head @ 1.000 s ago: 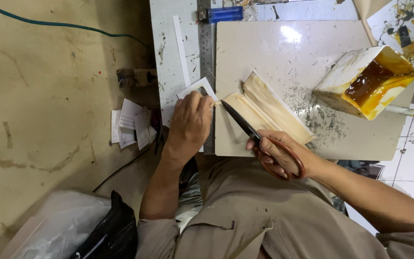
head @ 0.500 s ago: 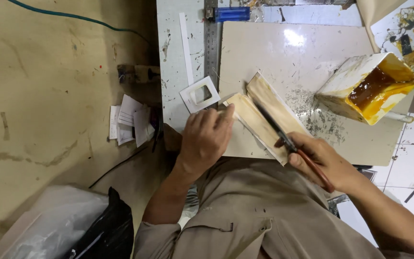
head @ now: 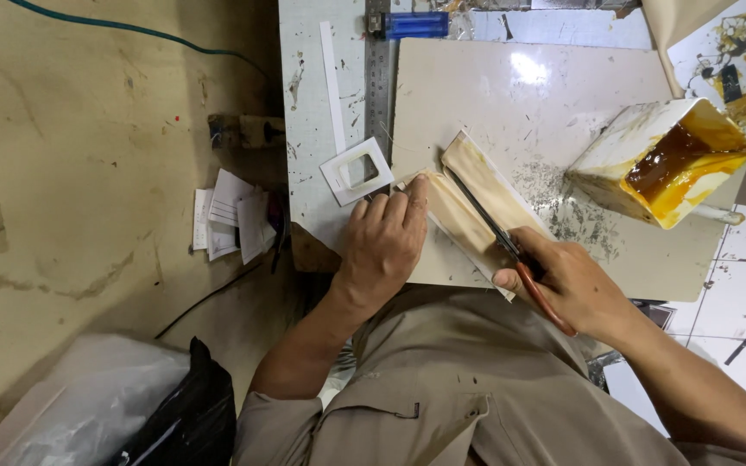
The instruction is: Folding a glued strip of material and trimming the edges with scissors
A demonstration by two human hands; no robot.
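The head view looks straight down at a work slab. In the middle of the frame lies a folded tan piece (head: 477, 207), soft like leather or cloth, resting on a white backing sheet. The left hand (head: 386, 246) lies flat on its near end. The fingers are close together and the fingertips (head: 414, 192) push down on the piece. This looks like a way to keep the piece from sliding.

The right hand (head: 567, 285) is at the lower right of the middle. It is closed around the red handle of a pair of scissors (head: 498, 233). The dark blades look closed and lie along the fold of the tan piece, pointing to the upper left. The tool sits right on the piece, so one hand holds and one hand works.

The smooth beige slab (head: 554, 103) gives a hard, flat place to press on. At the right of the frame a white tub (head: 658, 168) is tipped on its side, with brown sticky glue showing inside. It is near the right hand but not touching it.

A metal ruler (head: 378, 86) lies along the slab's left edge. A small white frame with a square hole (head: 356, 171) sits just beside the left hand. Loose papers (head: 230, 224) lie on the floor at the left.
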